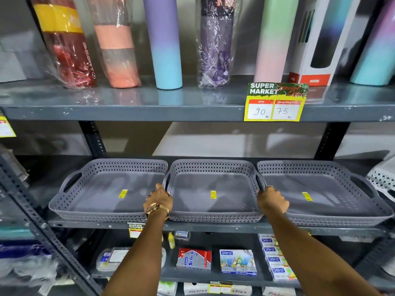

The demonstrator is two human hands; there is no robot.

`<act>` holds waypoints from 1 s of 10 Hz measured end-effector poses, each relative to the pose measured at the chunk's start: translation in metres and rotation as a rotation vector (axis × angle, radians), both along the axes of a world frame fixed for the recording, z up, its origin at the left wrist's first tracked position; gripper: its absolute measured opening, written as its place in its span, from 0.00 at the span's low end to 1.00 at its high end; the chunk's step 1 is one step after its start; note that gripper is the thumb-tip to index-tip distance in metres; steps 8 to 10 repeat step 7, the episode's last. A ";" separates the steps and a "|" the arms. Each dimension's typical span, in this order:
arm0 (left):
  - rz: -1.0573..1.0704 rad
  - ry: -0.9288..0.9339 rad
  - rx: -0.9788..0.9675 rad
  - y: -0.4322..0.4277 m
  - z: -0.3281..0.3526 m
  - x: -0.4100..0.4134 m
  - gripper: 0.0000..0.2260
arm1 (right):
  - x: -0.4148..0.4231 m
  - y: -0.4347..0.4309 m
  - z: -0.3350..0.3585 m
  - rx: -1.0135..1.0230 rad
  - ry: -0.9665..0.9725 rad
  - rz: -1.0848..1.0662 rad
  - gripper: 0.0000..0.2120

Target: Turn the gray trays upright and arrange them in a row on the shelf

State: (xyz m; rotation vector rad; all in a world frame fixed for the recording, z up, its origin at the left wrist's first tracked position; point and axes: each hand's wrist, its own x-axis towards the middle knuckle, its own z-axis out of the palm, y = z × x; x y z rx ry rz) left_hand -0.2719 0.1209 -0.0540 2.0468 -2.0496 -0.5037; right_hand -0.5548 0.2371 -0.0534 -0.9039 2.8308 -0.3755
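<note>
Three gray perforated trays stand upright, side by side, on the middle shelf (192, 227): a left tray (102, 189), a middle tray (213, 184) and a right tray (320, 189). Each has a small yellow sticker on its floor. My left hand (159, 199), with a gold bracelet and rings, grips the middle tray's left handle. My right hand (272, 200) grips the same tray's right handle, where it meets the right tray.
The shelf above (149, 112) carries tall bottles and a yellow price tag (275, 103) on its edge. The shelf below holds small boxed goods (237, 261). A white perforated item (382, 180) sits at the far right. A slanted metal upright (42, 229) crosses at left.
</note>
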 end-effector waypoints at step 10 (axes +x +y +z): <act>0.025 0.023 -0.034 0.005 0.005 -0.002 0.27 | -0.001 0.002 0.000 -0.081 -0.007 0.000 0.29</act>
